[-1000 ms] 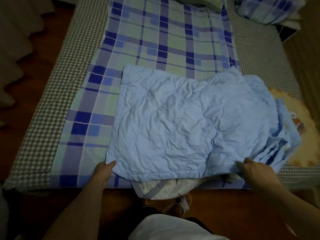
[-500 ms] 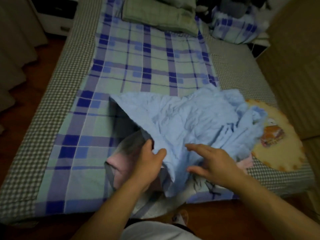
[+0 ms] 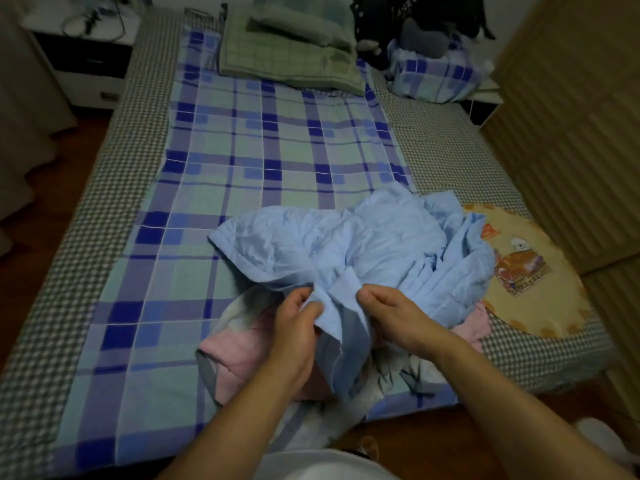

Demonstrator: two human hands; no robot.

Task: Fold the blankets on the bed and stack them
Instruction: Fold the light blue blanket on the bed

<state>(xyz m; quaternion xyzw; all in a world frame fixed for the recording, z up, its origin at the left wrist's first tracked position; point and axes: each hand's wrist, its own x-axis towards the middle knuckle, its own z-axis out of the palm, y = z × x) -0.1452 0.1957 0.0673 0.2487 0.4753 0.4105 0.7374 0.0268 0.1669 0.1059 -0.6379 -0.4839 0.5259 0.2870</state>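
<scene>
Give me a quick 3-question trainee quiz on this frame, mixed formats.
1. True or false: both hands grip the light blue blanket.
2. What lies under it near the left hand? A) pink blanket B) red towel C) black coat
3. Fill in: the round yellow mat lies on the person's ____ side of the bed.

Key: 1 true, the right hand pinches it too. 2 A, the pink blanket. 3 right.

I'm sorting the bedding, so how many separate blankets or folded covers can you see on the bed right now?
3: the light blue blanket bunched near the foot in both hands, a pink blanket partly under it, and a green folded blanket at the head. More may be hidden underneath.
</scene>
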